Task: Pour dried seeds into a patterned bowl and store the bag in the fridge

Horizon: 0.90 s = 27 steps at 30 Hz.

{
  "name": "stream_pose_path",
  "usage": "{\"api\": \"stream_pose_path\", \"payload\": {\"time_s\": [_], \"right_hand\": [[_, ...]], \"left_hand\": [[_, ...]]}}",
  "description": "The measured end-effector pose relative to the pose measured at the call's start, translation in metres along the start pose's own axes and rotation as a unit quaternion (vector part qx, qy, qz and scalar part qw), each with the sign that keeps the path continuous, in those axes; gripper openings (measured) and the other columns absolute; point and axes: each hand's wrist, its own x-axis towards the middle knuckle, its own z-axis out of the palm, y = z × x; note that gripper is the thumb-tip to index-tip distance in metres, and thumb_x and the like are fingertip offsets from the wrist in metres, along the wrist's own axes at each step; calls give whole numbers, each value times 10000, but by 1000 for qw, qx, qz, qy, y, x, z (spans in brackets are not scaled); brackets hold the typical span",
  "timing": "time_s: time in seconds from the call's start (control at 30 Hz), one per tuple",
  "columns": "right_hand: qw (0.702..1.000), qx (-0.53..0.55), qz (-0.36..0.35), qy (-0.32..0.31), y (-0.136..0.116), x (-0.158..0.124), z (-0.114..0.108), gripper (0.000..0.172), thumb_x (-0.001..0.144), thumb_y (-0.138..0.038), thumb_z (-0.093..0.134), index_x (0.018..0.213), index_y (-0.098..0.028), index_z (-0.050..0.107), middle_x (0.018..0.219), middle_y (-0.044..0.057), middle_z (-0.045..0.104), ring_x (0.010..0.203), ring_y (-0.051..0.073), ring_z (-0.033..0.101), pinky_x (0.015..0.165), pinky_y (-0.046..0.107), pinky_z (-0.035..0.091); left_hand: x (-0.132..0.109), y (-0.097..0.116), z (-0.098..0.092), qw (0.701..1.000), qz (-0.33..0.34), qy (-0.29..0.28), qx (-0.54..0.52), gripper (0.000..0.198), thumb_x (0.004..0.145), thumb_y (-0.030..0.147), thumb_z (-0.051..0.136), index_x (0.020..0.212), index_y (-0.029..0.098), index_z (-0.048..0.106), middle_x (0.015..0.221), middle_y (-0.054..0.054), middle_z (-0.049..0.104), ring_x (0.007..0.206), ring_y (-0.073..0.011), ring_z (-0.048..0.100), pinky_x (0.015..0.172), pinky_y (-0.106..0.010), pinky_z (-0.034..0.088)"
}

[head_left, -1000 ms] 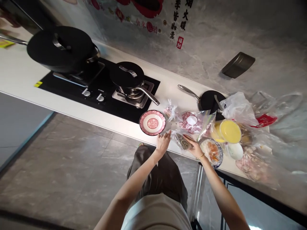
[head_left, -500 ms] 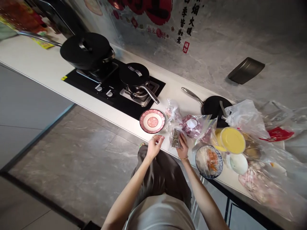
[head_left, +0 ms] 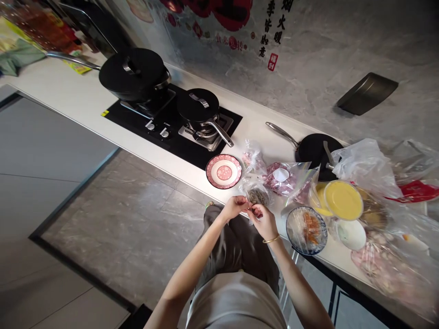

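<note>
My left hand (head_left: 235,206) and my right hand (head_left: 263,220) meet at the counter's front edge, fingers pinched on the neck of a small clear bag of dark food (head_left: 258,195). The bag rests on the white counter (head_left: 85,98) just beyond my hands. A pink patterned plate (head_left: 224,171) sits to the left of the bag. A gold bangle circles my right wrist.
A black hob (head_left: 178,123) holds a big lidded pan (head_left: 133,73) and a small lidded saucepan (head_left: 200,107). To the right lie a zip bag of meat (head_left: 283,176), a yellow-lidded tub (head_left: 343,199), a wrapped bowl (head_left: 306,224), a black frying pan (head_left: 313,148) and more plastic bags (head_left: 363,167).
My right hand lifted the small bag, then set it down further left near the plate. Both hands have now come together on its neck. The view has shifted left.
</note>
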Motion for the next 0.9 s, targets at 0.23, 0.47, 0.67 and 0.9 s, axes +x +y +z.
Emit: {"api": "stream_pose_path", "payload": {"time_s": [0.23, 0.47, 0.67, 0.9], "right_hand": [[984, 134, 48, -105, 5, 21, -22, 281, 786, -452, 590, 694, -187, 568, 620, -1, 614, 583, 130, 563, 584, 237, 433], [932, 319, 71, -153, 23, 28, -24, 312, 790, -476, 577, 661, -194, 550, 612, -22, 528, 610, 119, 508, 631, 255, 434], [934, 315, 167, 17, 47, 20, -16, 353, 760, -556, 559, 695, -215, 497, 618, -31, 487, 591, 135, 511, 612, 271, 478], [987, 145, -68, -26, 55, 21, 3, 955, 608, -587, 699, 1360, -215, 243, 1404, 143, 342, 1297, 300, 354, 1049, 468, 334]], "left_hand": [[-1, 17, 13, 992, 94, -64, 57, 356, 746, 473, 643, 711, 124, 581, 637, -8, 583, 595, -95, 531, 596, -216, 413], [6, 45, 13, 967, 117, -153, 165, 313, 834, 430, 534, 757, 129, 579, 638, 1, 544, 574, -86, 466, 552, -206, 348], [-10, 58, -4, 954, 121, -51, 270, 177, 834, 265, 483, 735, 145, 569, 658, 2, 563, 616, -108, 484, 607, -228, 358], [-1, 44, -15, 990, 92, 40, 94, 280, 808, 428, 550, 714, 168, 505, 780, -3, 557, 767, -128, 524, 727, -245, 415]]}}
